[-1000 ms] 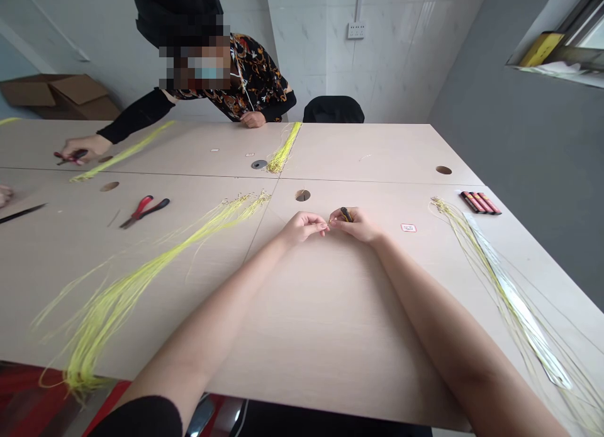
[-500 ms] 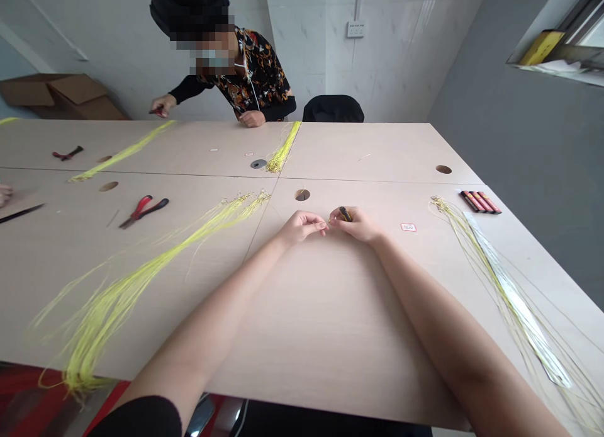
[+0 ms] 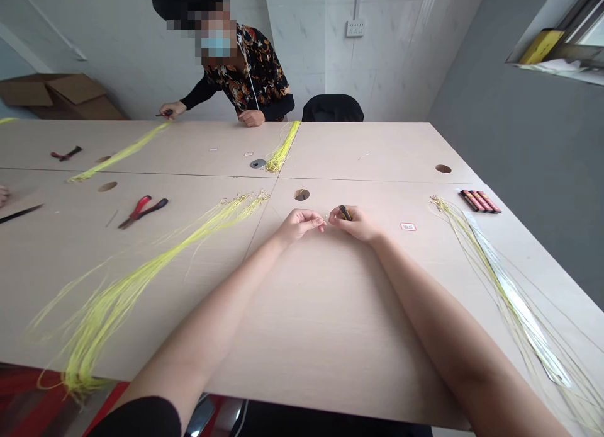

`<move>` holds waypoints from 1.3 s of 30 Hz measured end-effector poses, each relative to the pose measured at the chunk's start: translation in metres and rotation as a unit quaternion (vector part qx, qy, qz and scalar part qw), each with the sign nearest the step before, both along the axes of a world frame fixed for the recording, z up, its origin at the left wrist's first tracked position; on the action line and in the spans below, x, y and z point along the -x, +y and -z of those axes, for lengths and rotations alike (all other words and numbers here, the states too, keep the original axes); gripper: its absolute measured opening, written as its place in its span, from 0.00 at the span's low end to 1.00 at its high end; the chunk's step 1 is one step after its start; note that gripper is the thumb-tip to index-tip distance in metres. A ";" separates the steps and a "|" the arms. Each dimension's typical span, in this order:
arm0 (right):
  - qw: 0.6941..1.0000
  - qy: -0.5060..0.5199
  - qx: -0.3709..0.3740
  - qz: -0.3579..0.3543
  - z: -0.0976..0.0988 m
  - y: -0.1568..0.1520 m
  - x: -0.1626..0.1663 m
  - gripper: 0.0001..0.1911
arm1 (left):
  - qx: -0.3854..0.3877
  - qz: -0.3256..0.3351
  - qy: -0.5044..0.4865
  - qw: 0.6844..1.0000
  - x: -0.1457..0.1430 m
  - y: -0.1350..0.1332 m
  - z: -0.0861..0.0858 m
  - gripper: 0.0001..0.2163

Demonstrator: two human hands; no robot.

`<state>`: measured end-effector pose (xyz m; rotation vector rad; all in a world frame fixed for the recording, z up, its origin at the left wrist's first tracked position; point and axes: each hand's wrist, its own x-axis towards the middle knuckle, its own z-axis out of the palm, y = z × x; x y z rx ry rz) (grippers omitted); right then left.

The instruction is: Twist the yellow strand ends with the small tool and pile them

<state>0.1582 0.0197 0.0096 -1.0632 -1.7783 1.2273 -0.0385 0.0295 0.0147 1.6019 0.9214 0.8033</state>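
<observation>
My left hand is closed in a pinch above the table, thumb against fingertips. Whatever it holds is too small to make out. Close beside it, with a narrow gap between, my right hand is curled around a small black tool with a yellow stripe, most of which the fingers hide. A tiny gold-coloured bit shows between the two hands. To the left lies a long bundle of yellow cords with gold-coloured ends. A thinner bundle of cords lies to the right, along a clear plastic strip.
Red-handled pliers and a dark pointed tool lie at left. Several pink-red cylinders sit at right near a small label. A cable hole is beyond my hands. Across the table a masked co-worker handles cords.
My left hand has drawn back slightly to the left, and a small gap shows between my hands. The co-worker's reaching hand has shifted a little right, and the head has risen.
</observation>
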 end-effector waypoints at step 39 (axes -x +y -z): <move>0.977 0.206 0.038 0.051 0.008 -0.007 0.027 0.17 | 0.031 0.042 -0.093 0.994 0.002 0.005 0.009 0.16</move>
